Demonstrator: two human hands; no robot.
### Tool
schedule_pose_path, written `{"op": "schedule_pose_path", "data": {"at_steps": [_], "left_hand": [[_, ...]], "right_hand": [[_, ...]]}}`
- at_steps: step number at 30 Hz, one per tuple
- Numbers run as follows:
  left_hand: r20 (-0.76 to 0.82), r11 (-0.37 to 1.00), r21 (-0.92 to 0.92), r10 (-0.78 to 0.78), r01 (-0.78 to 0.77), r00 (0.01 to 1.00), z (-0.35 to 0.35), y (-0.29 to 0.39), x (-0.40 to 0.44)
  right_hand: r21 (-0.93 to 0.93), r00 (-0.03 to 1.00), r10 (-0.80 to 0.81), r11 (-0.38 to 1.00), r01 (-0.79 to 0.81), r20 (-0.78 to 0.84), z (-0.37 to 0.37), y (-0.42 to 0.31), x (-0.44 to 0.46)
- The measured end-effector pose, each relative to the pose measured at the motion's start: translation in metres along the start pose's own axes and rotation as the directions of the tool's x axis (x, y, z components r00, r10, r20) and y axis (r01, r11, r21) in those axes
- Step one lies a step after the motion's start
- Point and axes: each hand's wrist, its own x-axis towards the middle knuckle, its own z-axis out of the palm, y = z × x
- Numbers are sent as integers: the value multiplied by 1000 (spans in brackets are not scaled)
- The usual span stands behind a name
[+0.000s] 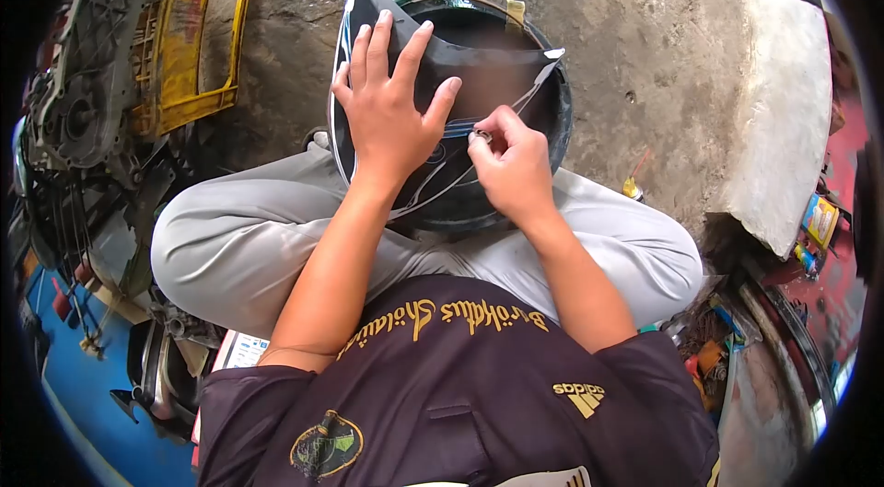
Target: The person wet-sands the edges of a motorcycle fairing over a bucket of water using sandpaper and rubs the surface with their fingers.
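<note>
A dark, glossy panel point(442, 50) with pointed corners and pale edges lies across a round black tub point(564, 110) between my folded legs. My left hand point(391, 105) rests on the panel's left side, palm down and fingers spread. Closed in a pinch, my right hand point(509, 156) is at the panel's lower edge. Between its thumb and fingertips is a small greyish thing, too hidden to name. A pale bent strip point(539, 86) runs from the panel's right corner down towards this hand. What is inside the tub is mostly covered.
A yellow metal frame point(189, 36) stands at the left beside a grey engine casing point(83, 110). Several motorcycle parts are piled below it. A pale slab point(783, 100) lies at the right. Small packets point(818, 220) and a small yellow item point(632, 188) are on the floor.
</note>
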Motion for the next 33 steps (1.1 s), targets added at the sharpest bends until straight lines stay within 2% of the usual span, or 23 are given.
{"op": "schedule_pose_path", "data": {"at_steps": [3,8,10,14,16,18,20,22,23,24,27,31,33], "left_hand": [[-3,1000,-10,3,-3,1000,0,-3,-3],[-12,1000,-22,4,-4,1000,1,-3,-3],[-15,1000,-25,4,-5,1000,1,-3,-3],[-12,1000,-30,-5,5,1000,0,-2,-3],[-23,999,-34,-5,4,1000,1,-2,-2],[-25,999,-34,-1,0,1000,-1,-4,-2],[-20,999,-44,-27,26,999,-2,-2,0],[-17,998,-50,-25,24,1000,-4,-2,4],[-12,998,-51,-23,23,1000,-6,-3,5],[-15,999,-45,-22,21,1000,-8,-3,5],[0,998,-12,-70,70,998,-11,3,2],[7,995,35,-91,91,996,-19,9,-4],[3,995,40,-94,94,996,-20,10,-6]], "right_hand": [[-1,996,92,996,-92,-20,-3,-3,4],[4,999,35,999,-35,22,1,2,0],[-8,988,79,997,-81,-130,-5,6,9],[2,1000,26,1000,-26,12,9,1,-10],[-17,999,25,1000,-26,-40,5,0,-1],[-18,991,94,995,-96,-94,-2,-1,7],[-49,998,46,998,-48,-51,5,-5,-2],[5,999,50,999,-50,-11,10,-6,-6],[13,998,-1,1000,2,-55,10,-1,-3],[-85,997,44,995,-49,-58,2,-2,3],[43,985,68,997,-61,-159,-11,23,21],[54,986,112,993,-106,-120,-17,28,24],[-18,990,128,991,-129,-56,-20,20,18]]}}
